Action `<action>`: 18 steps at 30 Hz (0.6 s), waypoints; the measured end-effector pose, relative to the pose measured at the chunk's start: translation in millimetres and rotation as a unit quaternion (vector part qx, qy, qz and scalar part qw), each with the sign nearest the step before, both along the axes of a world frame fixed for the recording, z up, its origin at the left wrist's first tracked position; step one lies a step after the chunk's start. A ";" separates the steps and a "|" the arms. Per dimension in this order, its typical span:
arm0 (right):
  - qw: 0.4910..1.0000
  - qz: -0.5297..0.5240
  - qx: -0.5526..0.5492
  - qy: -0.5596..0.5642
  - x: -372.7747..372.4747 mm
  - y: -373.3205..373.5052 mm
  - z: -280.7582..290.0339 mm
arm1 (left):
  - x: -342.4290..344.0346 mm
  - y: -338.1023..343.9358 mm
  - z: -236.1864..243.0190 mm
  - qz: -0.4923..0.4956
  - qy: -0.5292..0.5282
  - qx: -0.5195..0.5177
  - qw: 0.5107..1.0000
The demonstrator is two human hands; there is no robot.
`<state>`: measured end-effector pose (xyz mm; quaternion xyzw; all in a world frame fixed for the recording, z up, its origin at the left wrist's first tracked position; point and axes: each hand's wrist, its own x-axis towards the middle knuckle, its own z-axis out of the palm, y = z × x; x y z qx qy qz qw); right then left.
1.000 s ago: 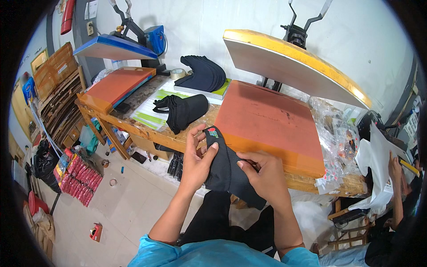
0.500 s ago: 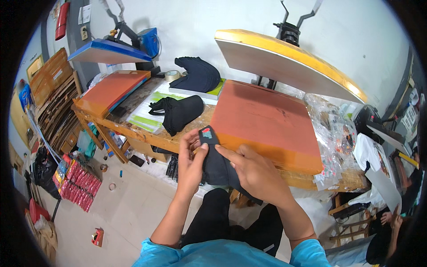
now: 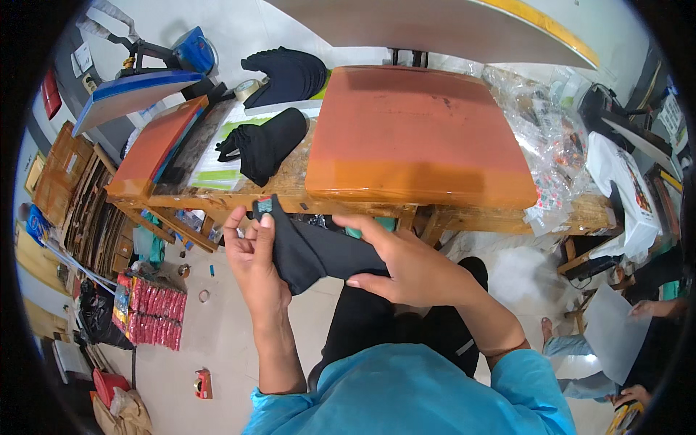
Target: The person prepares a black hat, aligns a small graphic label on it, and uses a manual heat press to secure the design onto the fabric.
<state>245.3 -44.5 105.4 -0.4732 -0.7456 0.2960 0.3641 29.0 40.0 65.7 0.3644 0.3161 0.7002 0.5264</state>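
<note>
A long black cloth piece (image 3: 319,250), shaped like a sock or sleeve, hangs between my hands in front of the table's edge. A small coloured print shows at its upper left end. My left hand (image 3: 255,250) pinches that end, the thumb close under the print and the fingers partly behind. My right hand (image 3: 409,264) is closed on the other end, thumb below and fingers along the top. Beyond, on the table, lie a crumpled black cloth bundle (image 3: 272,145) and a neat stack of curved black cloth pieces (image 3: 290,76).
A heat press has an orange-red pad (image 3: 413,138) under its raised yellow-edged plate (image 3: 449,25). A smaller blue press (image 3: 134,94) stands left. Clear plastic bags (image 3: 536,130) lie right on the wooden table (image 3: 464,217). Red packets (image 3: 152,308) are piled on the floor. Another person's hand (image 3: 645,308) holds a pale sheet.
My view has turned and shifted. The right hand has gone from pointing at the printed end to gripping the far end, and the cloth piece now stretches sideways.
</note>
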 end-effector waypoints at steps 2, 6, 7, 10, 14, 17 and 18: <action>0.998 -0.005 -0.025 0.061 2.7 3.5 -9.4 | -12.0 -2.8 -9.2 0.000 0.017 -0.005 1.000; 0.978 -0.070 0.079 0.182 4.5 12.9 1.6 | -20.7 -29.1 -24.3 -0.063 -0.082 0.011 0.995; 0.976 -0.072 0.107 0.174 2.6 17.1 4.9 | -23.0 -41.7 -40.9 -0.091 -0.096 0.003 0.991; 0.971 -0.084 0.163 0.152 -9.0 27.4 7.8 | -27.1 -72.4 -70.9 -0.151 0.169 0.061 0.972; 0.959 -0.031 0.056 0.277 -18.0 31.6 10.5 | -5.2 -80.8 -60.3 -0.113 0.156 -0.028 0.981; 0.958 0.021 0.032 0.284 -16.5 25.1 -3.6 | -11.3 -70.8 -38.7 -0.126 0.029 -0.059 0.990; 0.962 0.036 0.010 0.271 -15.0 22.6 -5.5 | -15.0 -68.2 -33.9 -0.127 -0.006 -0.076 0.989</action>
